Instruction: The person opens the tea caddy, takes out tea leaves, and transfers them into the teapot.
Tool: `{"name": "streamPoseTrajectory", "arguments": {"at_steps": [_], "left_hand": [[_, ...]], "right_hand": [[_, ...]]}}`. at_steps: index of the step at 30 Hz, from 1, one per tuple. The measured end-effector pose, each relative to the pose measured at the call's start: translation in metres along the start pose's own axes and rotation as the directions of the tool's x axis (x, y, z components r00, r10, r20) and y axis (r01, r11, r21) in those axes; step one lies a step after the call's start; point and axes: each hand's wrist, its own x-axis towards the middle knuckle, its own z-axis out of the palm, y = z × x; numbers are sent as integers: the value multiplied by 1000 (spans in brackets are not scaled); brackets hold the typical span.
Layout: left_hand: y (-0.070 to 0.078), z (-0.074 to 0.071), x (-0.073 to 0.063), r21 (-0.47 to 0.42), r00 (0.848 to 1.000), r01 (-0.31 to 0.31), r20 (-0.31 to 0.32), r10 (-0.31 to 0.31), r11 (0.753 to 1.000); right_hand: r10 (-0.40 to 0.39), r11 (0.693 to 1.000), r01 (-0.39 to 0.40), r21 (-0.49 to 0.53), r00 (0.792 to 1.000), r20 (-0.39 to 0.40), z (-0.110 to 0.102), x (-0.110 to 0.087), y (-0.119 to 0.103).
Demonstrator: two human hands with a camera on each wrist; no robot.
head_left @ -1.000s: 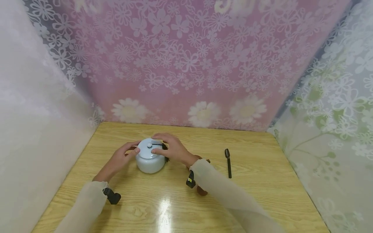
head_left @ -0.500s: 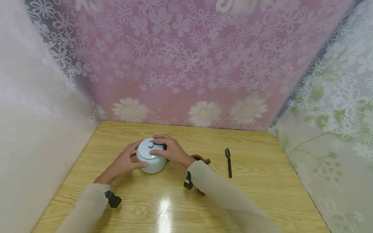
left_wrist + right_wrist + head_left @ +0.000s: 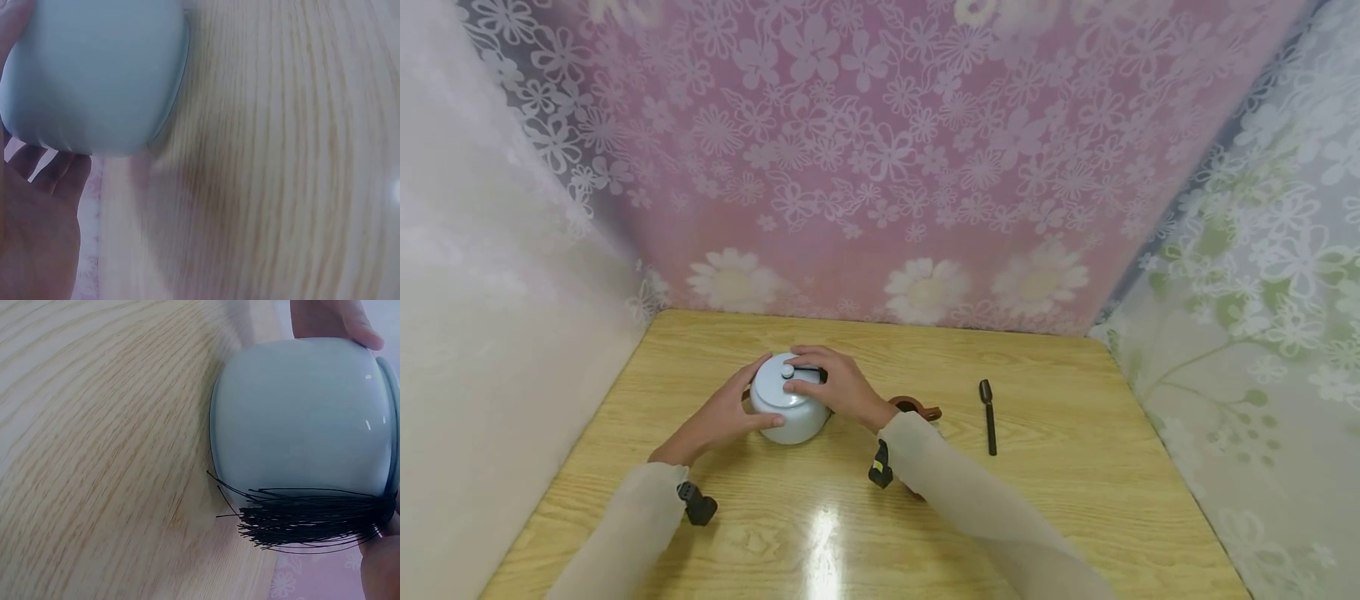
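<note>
A pale blue, rounded lidded jar point(image 3: 795, 425) stands on the wooden table, left of centre. My left hand point(image 3: 724, 415) grips its body from the left, thumb across the near side and fingers round the back; the left wrist view shows those fingers point(image 3: 72, 175) against the wall. My right hand point(image 3: 844, 387) holds the lid point(image 3: 770, 385) from the right, thumb and fingers spread over it around the small round knob point(image 3: 787, 371). From the lid a black tassel point(image 3: 312, 515) hangs down the jar's side in the right wrist view. The lid sits on the jar.
A brown item with a short handle point(image 3: 931, 413) lies right of the jar, mostly hidden by my right forearm. Farther right lies a slim dark spoon point(image 3: 988, 417). Floral cloth walls point(image 3: 925, 287) border the table at the back and both sides.
My left hand has moved from the lid's left edge to grip the jar's body, its thumb now on the near side. The right hand stays on the lid, its fingers drawn closer to the knob.
</note>
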Motion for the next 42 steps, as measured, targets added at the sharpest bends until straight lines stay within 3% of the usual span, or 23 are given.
{"name": "streamPoseTrajectory", "arguments": {"at_steps": [10,34,42], "left_hand": [[4,1,4,28,999,41,8,-42,999],[5,1,1,30,998,62,-12,-61,998],[4,3,2,24,998,55,-8,-55,998]], "right_hand": [[28,999,-27,31,999,-22,-1,2,-4],[86,995,-89,-42,994,-65,8,11,-20],[92,996,-93,-8,994,-61,9,9,-18]]}}
